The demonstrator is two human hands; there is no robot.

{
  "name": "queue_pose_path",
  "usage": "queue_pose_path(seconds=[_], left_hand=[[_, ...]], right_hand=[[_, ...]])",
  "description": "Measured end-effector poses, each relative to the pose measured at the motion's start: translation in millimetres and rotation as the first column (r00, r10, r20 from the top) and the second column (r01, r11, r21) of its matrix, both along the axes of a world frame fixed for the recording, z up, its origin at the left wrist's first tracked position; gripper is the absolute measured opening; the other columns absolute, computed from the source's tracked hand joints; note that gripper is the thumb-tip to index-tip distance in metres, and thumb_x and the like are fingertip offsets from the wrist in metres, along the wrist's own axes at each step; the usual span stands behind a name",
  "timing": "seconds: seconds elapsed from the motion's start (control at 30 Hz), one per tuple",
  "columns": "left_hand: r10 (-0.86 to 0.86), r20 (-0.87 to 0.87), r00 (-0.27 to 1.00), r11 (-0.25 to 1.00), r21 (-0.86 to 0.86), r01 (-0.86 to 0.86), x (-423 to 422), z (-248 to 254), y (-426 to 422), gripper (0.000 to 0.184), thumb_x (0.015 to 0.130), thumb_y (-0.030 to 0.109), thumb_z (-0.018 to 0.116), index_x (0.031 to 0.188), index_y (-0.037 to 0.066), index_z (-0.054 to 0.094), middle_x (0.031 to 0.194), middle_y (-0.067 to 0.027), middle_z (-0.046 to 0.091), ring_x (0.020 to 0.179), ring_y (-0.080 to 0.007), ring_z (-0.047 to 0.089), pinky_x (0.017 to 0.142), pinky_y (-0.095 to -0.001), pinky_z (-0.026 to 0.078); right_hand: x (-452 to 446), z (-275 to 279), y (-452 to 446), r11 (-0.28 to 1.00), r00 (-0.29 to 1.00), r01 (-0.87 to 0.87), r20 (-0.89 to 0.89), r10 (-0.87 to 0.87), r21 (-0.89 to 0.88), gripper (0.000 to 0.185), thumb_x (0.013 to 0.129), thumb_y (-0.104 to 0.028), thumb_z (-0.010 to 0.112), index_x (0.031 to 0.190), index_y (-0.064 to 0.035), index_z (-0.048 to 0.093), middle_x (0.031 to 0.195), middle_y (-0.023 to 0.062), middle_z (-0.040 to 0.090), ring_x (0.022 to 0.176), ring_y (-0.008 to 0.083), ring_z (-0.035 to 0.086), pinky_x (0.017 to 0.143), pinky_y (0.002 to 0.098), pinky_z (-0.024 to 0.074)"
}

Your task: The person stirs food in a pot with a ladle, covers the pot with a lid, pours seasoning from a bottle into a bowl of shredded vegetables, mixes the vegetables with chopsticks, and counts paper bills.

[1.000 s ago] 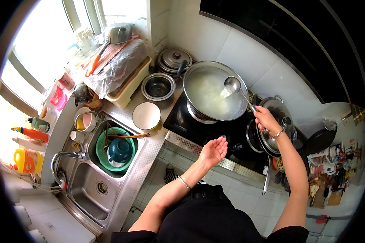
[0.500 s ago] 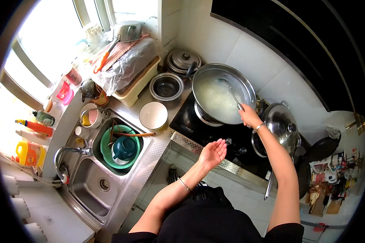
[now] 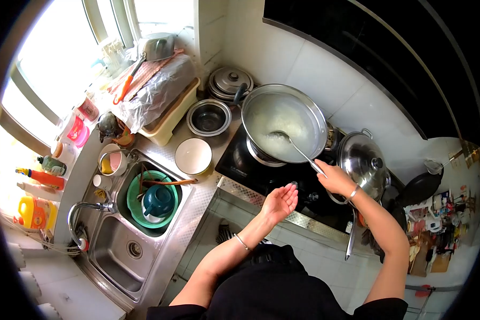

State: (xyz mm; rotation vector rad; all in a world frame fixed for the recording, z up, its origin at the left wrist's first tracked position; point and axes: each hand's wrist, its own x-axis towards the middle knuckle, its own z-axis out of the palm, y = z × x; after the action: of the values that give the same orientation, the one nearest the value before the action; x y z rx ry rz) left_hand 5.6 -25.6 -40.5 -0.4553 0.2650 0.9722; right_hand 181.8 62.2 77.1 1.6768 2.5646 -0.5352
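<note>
My right hand (image 3: 336, 178) is closed around the handle of a metal ladle (image 3: 303, 153). The ladle's bowl sits in cloudy, pale liquid inside a large wok (image 3: 322, 128) on the left burner of the black stove (image 3: 234, 160). Whitish food, too blurred to name, shows in the liquid (image 3: 282, 114). My left hand (image 3: 280, 204) hovers palm up in front of the stove's edge, fingers stretched out, holding nothing.
A lidded steel pot (image 3: 362, 160) stands on the right burner. Left of the wok are a white bowl (image 3: 193, 156), a steel basin (image 3: 209, 117) and stacked lidded pots (image 3: 230, 81). The sink (image 3: 117, 250) holds a green basin (image 3: 153, 220) with dishes.
My right hand has moved toward me and slightly right, drawing the ladle's bowl from the wok's far right to its near side. My left hand stays put. The view has shifted slightly.
</note>
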Motion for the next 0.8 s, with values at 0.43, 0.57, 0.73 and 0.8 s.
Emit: queue_pose_path(seconds=[0.43, 0.57, 0.73, 0.8], left_hand=[[0.002, 0.011, 1.0, 1.0, -0.02, -0.002, -3.4, -6.0, 4.1, 0.024, 0.087, 0.016, 0.046, 0.106, 0.004, 0.052, 0.107, -0.0067, 0.058, 0.097, -0.0196, 0.055, 0.085, -0.0337, 0.045], [0.034, -0.017, 0.999, 0.999, -0.032, -0.035, -11.8, -10.1, 2.5, 0.023, 0.086, 0.015, 0.046, 0.106, 0.004, 0.053, 0.107, -0.0068, 0.058, 0.096, -0.0197, 0.055, 0.084, -0.0337, 0.046], [0.044, -0.012, 0.999, 0.999, -0.031, -0.044, -13.1, -10.6, -1.9, 0.023, 0.086, 0.014, 0.046, 0.105, 0.003, 0.053, 0.106, -0.007, 0.058, 0.096, -0.0199, 0.056, 0.083, -0.0337, 0.046], [0.041, -0.001, 0.999, 0.998, -0.043, -0.041, -12.4, -10.2, -2.7, 0.023, 0.086, 0.014, 0.046, 0.104, 0.003, 0.053, 0.106, -0.0072, 0.058, 0.095, -0.0201, 0.056, 0.084, -0.0336, 0.046]], right_hand=[[2.1, 5.2, 46.4, 0.893, 0.908, 0.388, -0.075, -0.413, -0.229, 0.046, 0.082, -0.015, 0.045, 0.126, -0.0021, 0.04, 0.073, 0.0171, 0.06, 0.051, 0.0262, 0.058, 0.049, 0.0379, 0.0463], [-7.0, -10.7, 60.3, 0.734, 0.704, 0.354, -0.351, -0.617, -0.58, 0.023, 0.086, -0.015, 0.043, 0.103, -0.0021, 0.05, 0.059, 0.0002, 0.046, 0.038, 0.0075, 0.04, 0.032, 0.0244, 0.0303], [-24.6, -4.7, 49.4, 0.528, 0.53, 0.169, -0.375, -0.761, -0.832, 0.01, 0.086, -0.016, 0.044, 0.081, -0.0072, 0.044, 0.061, 0.0019, 0.047, 0.039, 0.0056, 0.038, 0.03, 0.0207, 0.0275], [-23.1, -11.8, 49.9, 0.272, 0.321, -0.017, -0.263, -0.91, -0.962, 0.014, 0.087, -0.017, 0.043, 0.077, -0.0081, 0.04, 0.062, 0.0022, 0.047, 0.039, 0.005, 0.036, 0.031, 0.0198, 0.0274]])
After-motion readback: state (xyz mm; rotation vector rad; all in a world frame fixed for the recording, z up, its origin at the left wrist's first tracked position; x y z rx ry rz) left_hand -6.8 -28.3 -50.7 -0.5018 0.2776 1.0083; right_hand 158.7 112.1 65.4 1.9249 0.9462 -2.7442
